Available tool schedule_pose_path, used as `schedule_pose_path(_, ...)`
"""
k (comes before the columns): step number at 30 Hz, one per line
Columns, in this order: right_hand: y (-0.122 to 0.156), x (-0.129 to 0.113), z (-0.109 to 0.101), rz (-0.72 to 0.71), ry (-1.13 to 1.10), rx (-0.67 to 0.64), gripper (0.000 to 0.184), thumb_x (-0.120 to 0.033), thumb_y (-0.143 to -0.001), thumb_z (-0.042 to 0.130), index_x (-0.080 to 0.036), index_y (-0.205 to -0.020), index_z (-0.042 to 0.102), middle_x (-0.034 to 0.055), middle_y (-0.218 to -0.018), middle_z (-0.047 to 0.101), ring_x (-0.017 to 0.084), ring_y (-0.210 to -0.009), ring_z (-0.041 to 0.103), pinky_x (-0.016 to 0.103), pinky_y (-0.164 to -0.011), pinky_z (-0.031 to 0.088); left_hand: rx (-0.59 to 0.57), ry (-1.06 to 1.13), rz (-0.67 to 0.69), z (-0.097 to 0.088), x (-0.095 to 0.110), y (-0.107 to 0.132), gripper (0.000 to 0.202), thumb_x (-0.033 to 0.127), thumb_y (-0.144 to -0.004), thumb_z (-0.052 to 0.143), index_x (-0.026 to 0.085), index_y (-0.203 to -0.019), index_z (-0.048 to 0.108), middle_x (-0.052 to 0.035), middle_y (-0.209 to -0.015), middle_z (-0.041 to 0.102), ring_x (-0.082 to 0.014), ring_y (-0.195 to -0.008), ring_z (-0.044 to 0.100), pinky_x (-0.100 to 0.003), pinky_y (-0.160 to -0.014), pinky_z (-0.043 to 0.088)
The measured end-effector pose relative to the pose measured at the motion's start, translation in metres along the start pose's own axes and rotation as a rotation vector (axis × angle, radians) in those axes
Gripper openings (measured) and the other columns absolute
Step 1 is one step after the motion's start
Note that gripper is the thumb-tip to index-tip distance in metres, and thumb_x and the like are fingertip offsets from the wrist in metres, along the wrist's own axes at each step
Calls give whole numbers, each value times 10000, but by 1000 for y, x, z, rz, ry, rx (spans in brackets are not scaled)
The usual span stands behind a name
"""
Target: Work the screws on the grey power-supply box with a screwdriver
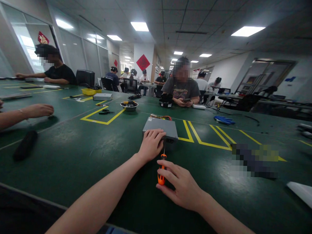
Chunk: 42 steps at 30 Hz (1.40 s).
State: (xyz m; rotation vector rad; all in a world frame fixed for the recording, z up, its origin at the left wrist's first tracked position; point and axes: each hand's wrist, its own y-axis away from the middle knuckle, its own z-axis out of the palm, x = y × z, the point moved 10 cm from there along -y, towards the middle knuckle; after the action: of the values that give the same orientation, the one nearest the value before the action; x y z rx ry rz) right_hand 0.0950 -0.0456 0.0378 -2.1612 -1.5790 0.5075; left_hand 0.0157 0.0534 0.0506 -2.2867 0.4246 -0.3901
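A grey metal computer power supply (164, 125) lies on the green table, with coloured cables at its far side. My left hand (152, 144) rests over its near left corner, fingers bent across the top and gripping the edge. In my right hand (179, 184) is an orange-and-black screwdriver (161, 179), held by the handle between fingertips and thumb. Its shaft points away from me at the near face of the power supply, by my left fingertips. Whether the tip sits in a screw cannot be made out.
Beyond the power supply stand a metal bowl (129, 108) of small parts, a grey box (102, 96) and a yellow tray (89, 91). Blue gloves (224, 120) lie at right, a black object (25, 146) at left. A co-worker's hand (40, 111) reaches in from the left; another person (181, 85) sits opposite.
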Motion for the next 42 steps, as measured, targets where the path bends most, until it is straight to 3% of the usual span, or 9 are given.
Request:
schedule_pose_path(3,0,3,0,31,-45,24,244,-325,-846,498,-157,-1022,483,141,-1145,554,213,-930,591,359,-760,511,8,-3,-16,1,-1,0,290,191,-818,482,222,-1103,520,-39,-1184,545,-202,-1127,447,-387,-964,305)
schedule_pose_path(9,-2,0,6,7,-39,-69,353,-280,-854,469,-190,-1194,451,139,-1223,484,203,-990,561,329,-767,498,20,-8,-13,1,0,0,286,185,-809,498,225,-1092,517,-40,-1178,549,-201,-1127,447,-388,-964,307)
schedule_pose_path(13,0,0,3,-14,-6,15,262,-334,-853,496,-175,-1061,503,140,-1197,524,187,-857,598,328,-702,502,22,-6,-17,1,-1,0,276,187,-816,488,228,-1087,519,-37,-1170,553,-199,-1117,454,-384,-958,309)
schedule_pose_path(16,1,3,0,3,-46,62,252,-347,-846,509,-166,-1018,487,135,-1155,555,190,-877,597,330,-722,503,22,-9,-15,2,-1,0,277,188,-816,489,234,-1087,521,-33,-1173,554,-202,-1116,452,-385,-959,303)
schedule_pose_path(21,-1,1,4,-5,-57,-39,370,-305,-874,453,-183,-1222,425,136,-1218,491,198,-1024,547,322,-788,491,22,-16,-17,3,-2,0,275,195,-826,472,237,-1092,523,-36,-1176,550,-204,-1109,457,-387,-956,301)
schedule_pose_path(28,2,4,-8,-27,-59,139,296,-354,-822,563,-169,-1026,453,140,-1142,559,196,-911,595,324,-726,507,16,-17,-17,4,-2,0,264,209,-834,469,235,-1091,523,-30,-1168,553,-201,-1100,458,-380,-954,296)
schedule_pose_path(34,0,2,-3,-18,-65,49,340,-310,-860,486,-179,-1172,446,141,-1197,495,200,-1025,549,322,-792,493,14,-9,-27,4,-3,-1,259,212,-835,471,240,-1086,529,-34,-1153,560,-207,-1094,461,-385,-941,303)
schedule_pose_path(39,1,3,-6,-24,-21,117,268,-335,-842,525,-183,-1058,478,136,-1165,537,193,-923,594,322,-728,507,16,-18,-23,3,-4,-1,253,217,-842,463,243,-1085,529,-31,-1159,556,-203,-1091,463,-382,-941,303)
schedule_pose_path(42,1,6,-5,12,-94,116,294,-351,-831,540,-177,-1046,440,136,-1139,547,203,-971,579,328,-755,510,17,-25,-20,3,-4,0,259,210,-845,456,242,-1092,527,-33,-1162,556,-203,-1085,470,-382,-936,306)
